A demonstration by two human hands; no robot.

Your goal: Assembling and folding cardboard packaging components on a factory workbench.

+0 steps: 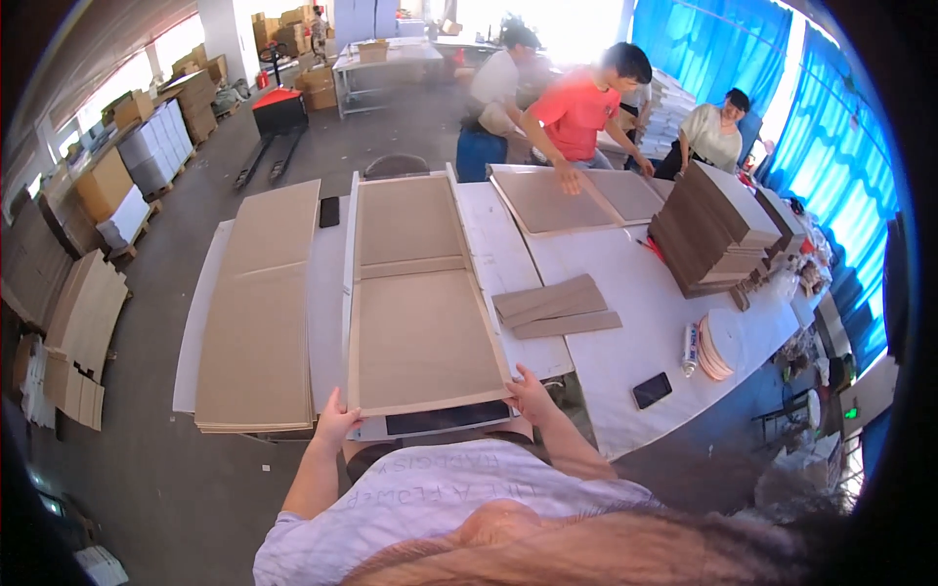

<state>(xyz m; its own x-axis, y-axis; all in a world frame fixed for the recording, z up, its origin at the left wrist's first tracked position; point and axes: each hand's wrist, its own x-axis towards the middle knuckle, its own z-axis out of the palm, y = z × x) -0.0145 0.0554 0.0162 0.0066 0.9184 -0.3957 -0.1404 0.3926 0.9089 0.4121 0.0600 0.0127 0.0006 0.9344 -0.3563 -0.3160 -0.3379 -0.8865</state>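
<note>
A long brown cardboard panel [418, 330] with a paler border and a band across its middle lies before me between two white rails [346, 283]. At its near left corner, my left hand [338, 418] is closed on the edge, thumb pointing up. My right hand [529, 394] grips the near right corner in the same way. A dark flat strip [447, 418] shows just under the panel's near edge. To the left lies a stack of large brown cardboard sheets [256, 332]. Several loose brown strips [552, 308] rest to the right of the panel.
A black phone [330, 212] lies left of the panel, another phone [652, 391] on the right table [625, 420]. Beside that are a white tube [690, 350], a tape roll [723, 344] and stacked brown boards [708, 234]. Across the table, a person in red [578, 117] handles a similar panel [557, 200].
</note>
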